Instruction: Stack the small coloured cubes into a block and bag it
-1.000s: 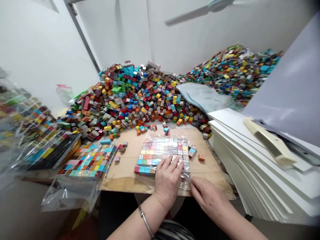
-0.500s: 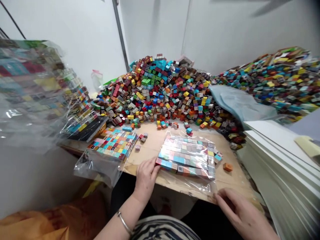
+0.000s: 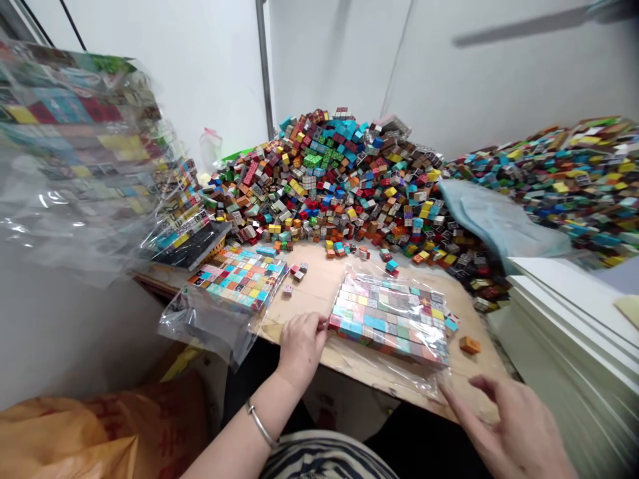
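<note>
A clear plastic bag packed with a flat grid of small coloured cubes (image 3: 392, 318) lies on the brown board (image 3: 319, 293) in front of me. My left hand (image 3: 299, 346) is curled at the bag's near-left corner, fingers pinching the plastic edge. My right hand (image 3: 514, 426) hovers at the bag's near-right open end, fingers spread and slightly blurred, fingertips at the loose plastic. A metal bangle sits on my left wrist.
A second filled bag of cubes (image 3: 234, 283) lies to the left, hanging over the board edge. A huge heap of loose cubes (image 3: 339, 179) fills the back. Stacked filled bags (image 3: 74, 153) at left, white sheets (image 3: 574, 313) at right, an orange bag (image 3: 74, 432) below.
My left hand slid off the top of the bag to its near-left corner. My right hand moved right and nearer to me. The view swung left.
</note>
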The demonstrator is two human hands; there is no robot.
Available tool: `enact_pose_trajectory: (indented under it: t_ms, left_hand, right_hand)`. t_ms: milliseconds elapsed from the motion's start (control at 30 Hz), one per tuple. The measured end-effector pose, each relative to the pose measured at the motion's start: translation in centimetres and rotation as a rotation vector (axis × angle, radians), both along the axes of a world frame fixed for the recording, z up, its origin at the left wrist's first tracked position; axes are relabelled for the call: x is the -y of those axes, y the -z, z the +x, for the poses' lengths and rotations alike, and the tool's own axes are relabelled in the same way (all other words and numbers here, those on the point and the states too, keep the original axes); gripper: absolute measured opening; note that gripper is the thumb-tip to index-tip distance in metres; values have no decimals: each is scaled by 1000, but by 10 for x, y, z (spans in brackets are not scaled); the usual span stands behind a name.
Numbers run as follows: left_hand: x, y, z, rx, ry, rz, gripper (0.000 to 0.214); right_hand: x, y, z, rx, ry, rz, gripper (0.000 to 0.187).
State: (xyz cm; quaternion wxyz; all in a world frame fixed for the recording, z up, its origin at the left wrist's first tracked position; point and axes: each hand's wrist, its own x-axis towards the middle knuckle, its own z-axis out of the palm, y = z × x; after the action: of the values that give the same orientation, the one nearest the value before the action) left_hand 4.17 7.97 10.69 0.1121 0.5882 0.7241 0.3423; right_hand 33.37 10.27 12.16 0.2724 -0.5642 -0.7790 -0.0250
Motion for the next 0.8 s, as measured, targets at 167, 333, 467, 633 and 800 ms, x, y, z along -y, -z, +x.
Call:
enact_pose_trajectory:
  t_ms: [167,333,467,633,800]
  left_hand:
    - [-1,-4,1,-80,-5,-59,6]
    - [2,-2,-4,-78,48,-51,10]
    - [5,2,-5,-43,79,-32,13]
    - [13,6,-1,20,113,-27,16]
    - [20,8,-1,85,111,-2,19]
  right_hand:
    - [-5,-10,-73,162,-240,242,60]
    - [-21,5,-142,317,-401,266,59]
    - [-33,18,-155,378,-463,261,56]
    - [-34,19,-155,401,-468,160,52]
    - [-34,15,-159,385,-414,101,47]
